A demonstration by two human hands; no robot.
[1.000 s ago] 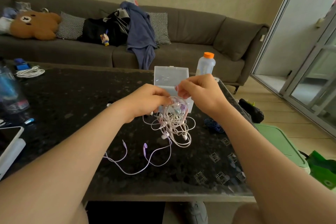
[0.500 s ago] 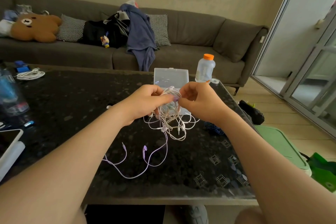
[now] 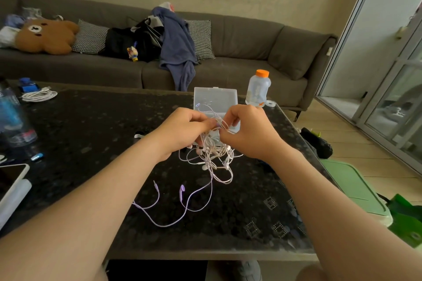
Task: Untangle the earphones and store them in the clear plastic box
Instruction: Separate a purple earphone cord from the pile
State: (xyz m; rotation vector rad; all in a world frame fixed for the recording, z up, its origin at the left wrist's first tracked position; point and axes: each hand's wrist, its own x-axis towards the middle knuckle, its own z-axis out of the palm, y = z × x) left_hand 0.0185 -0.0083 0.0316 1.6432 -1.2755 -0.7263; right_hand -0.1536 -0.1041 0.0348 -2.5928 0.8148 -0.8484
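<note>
Earphones (image 3: 211, 158) above table (image 3: 91, 143), well inside edges

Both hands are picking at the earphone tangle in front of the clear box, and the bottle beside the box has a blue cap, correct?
The cap on the bottle is orange, not blue; the head view shows it. Otherwise yes: left hand and right hand both pinch the earphone tangle in front of the clear box.

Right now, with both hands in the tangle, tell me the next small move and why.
Probably ease the hands apart to loosen the knot. The left hand and right hand both pinch the top of the tangled earphones, while one purple earbud trails free on the table, so its strand looks easiest to draw out.
</note>
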